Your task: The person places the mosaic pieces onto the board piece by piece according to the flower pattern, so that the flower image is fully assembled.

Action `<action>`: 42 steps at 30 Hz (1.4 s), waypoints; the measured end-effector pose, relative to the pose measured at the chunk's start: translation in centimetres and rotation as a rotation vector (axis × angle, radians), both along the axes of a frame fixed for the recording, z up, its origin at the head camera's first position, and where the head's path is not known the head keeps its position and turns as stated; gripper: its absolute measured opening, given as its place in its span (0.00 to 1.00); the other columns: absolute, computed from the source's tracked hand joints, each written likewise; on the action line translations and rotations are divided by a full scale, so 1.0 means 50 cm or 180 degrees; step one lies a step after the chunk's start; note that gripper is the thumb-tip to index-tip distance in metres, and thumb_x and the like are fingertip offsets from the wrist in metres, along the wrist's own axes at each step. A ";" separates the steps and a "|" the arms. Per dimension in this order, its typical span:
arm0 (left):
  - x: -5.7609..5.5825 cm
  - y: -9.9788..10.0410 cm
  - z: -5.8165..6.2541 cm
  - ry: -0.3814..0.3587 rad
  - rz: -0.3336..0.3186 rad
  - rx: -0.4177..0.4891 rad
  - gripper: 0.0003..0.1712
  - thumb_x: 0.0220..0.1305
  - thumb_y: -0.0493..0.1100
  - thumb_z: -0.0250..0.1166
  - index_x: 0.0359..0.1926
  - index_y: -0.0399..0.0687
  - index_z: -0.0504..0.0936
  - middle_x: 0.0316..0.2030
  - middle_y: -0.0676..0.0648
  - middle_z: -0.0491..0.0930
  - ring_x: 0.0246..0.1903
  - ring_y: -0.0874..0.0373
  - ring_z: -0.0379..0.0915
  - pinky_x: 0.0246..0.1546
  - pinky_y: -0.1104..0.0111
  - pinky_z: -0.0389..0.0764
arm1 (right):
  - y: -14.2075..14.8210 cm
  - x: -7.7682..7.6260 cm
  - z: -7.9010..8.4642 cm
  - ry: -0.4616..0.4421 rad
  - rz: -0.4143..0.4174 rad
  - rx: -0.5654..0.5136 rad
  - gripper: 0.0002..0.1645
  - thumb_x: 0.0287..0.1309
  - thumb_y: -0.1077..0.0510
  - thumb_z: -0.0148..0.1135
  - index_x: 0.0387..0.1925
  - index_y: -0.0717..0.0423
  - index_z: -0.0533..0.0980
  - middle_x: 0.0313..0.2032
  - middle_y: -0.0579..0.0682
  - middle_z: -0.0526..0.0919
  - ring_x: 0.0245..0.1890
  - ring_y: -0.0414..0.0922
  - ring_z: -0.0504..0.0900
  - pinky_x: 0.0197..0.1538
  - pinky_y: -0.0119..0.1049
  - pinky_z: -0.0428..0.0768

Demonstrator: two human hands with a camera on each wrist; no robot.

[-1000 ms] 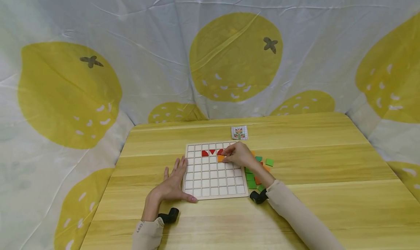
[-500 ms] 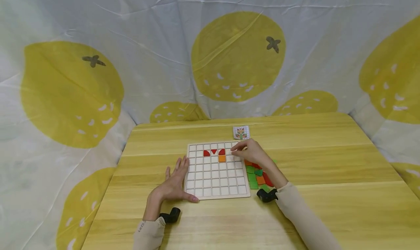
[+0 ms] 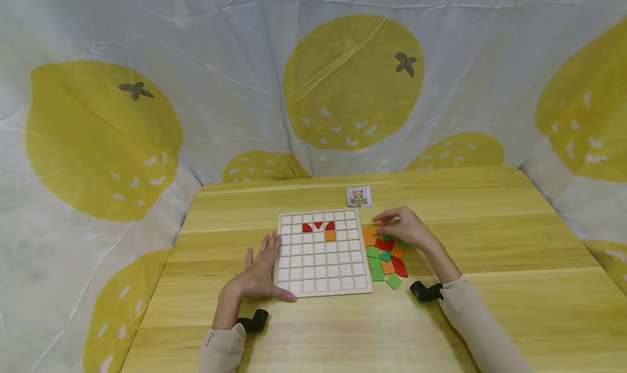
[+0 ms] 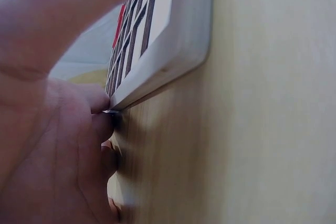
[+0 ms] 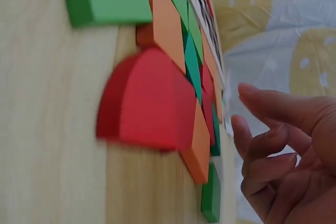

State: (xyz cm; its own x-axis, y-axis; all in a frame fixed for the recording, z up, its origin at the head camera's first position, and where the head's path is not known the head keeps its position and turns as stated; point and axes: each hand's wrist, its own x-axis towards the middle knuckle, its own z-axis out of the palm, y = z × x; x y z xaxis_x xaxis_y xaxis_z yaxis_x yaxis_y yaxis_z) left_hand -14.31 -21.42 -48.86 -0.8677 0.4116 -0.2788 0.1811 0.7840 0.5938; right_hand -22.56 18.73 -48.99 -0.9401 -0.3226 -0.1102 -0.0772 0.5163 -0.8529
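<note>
A square wooden board [image 3: 320, 268] with a grid of white cells lies mid-table. Near its far side, two red quarter-round tiles flank a red triangle tile [image 3: 318, 225], with an orange square tile [image 3: 330, 236] below the right one. My left hand [image 3: 257, 275] rests against the board's left edge, fingers spread, thumb at the near corner; in the left wrist view the fingertips touch the board's side [image 4: 152, 80]. Above the far part of the loose tile pile hovers my right hand [image 3: 406, 227], fingers loosely bent, thumb and index apart, nothing between them [image 5: 294, 156].
Right of the board lie loose green, orange, teal and red tiles, among them a red rounded tile [image 3: 399, 267] and a green square tile [image 3: 393, 281]. A small pattern card [image 3: 359, 196] lies behind the board. A lemon-print cloth [image 3: 235, 90] hangs behind the table.
My right hand has left the orange square tile on the board and moved right, over the loose tiles, uncovering more of them. The left hand stays in place.
</note>
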 end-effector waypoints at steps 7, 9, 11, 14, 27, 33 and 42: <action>0.000 -0.001 0.000 0.0019 -0.0001 -0.0005 0.88 0.41 0.62 0.86 0.82 0.37 0.30 0.83 0.39 0.23 0.82 0.39 0.14 0.74 0.32 0.17 | 0.010 0.002 -0.010 -0.0182 -0.0020 -0.0041 0.17 0.62 0.64 0.71 0.52 0.67 0.84 0.40 0.59 0.84 0.38 0.45 0.81 0.38 0.30 0.83; 0.000 -0.001 -0.001 0.0024 -0.0003 -0.0009 0.88 0.41 0.63 0.85 0.82 0.37 0.30 0.83 0.39 0.23 0.82 0.39 0.14 0.73 0.32 0.17 | 0.007 0.003 -0.011 -0.0191 -0.0063 -0.0066 0.17 0.61 0.65 0.71 0.51 0.68 0.84 0.38 0.57 0.82 0.36 0.46 0.79 0.37 0.29 0.82; 0.000 -0.001 -0.002 0.0022 -0.0006 -0.0010 0.88 0.41 0.63 0.85 0.82 0.37 0.30 0.83 0.39 0.23 0.82 0.39 0.14 0.73 0.32 0.17 | 0.002 0.003 -0.011 -0.0151 -0.0117 -0.0044 0.16 0.60 0.66 0.72 0.49 0.68 0.84 0.36 0.56 0.81 0.35 0.46 0.78 0.36 0.28 0.81; 0.000 -0.001 -0.003 0.0021 -0.0004 0.0000 0.88 0.40 0.63 0.85 0.82 0.38 0.30 0.83 0.40 0.23 0.82 0.39 0.15 0.74 0.32 0.18 | -0.005 0.004 -0.011 -0.0107 -0.0239 0.0064 0.15 0.58 0.67 0.73 0.47 0.68 0.84 0.33 0.54 0.80 0.33 0.46 0.76 0.34 0.28 0.79; 0.000 -0.002 -0.008 0.0032 0.0003 0.0008 0.88 0.41 0.63 0.85 0.82 0.39 0.30 0.83 0.40 0.23 0.82 0.41 0.15 0.74 0.34 0.17 | -0.019 0.010 -0.008 -0.0047 -0.0176 0.0429 0.13 0.57 0.64 0.74 0.43 0.65 0.83 0.38 0.57 0.84 0.38 0.47 0.80 0.42 0.32 0.79; 0.001 -0.002 -0.011 0.0017 -0.0004 -0.0024 0.88 0.41 0.64 0.85 0.82 0.39 0.30 0.83 0.41 0.23 0.82 0.41 0.15 0.74 0.34 0.17 | -0.014 0.012 -0.002 -0.0123 -0.0066 0.0430 0.15 0.62 0.63 0.70 0.47 0.69 0.80 0.41 0.60 0.85 0.31 0.44 0.80 0.36 0.32 0.81; 0.000 -0.003 -0.011 0.0051 0.0001 0.0014 0.88 0.40 0.63 0.85 0.82 0.38 0.31 0.83 0.40 0.24 0.82 0.40 0.15 0.74 0.33 0.17 | 0.003 0.008 0.005 -0.0180 -0.0066 0.0194 0.15 0.64 0.63 0.69 0.50 0.68 0.81 0.43 0.62 0.85 0.22 0.42 0.80 0.27 0.32 0.83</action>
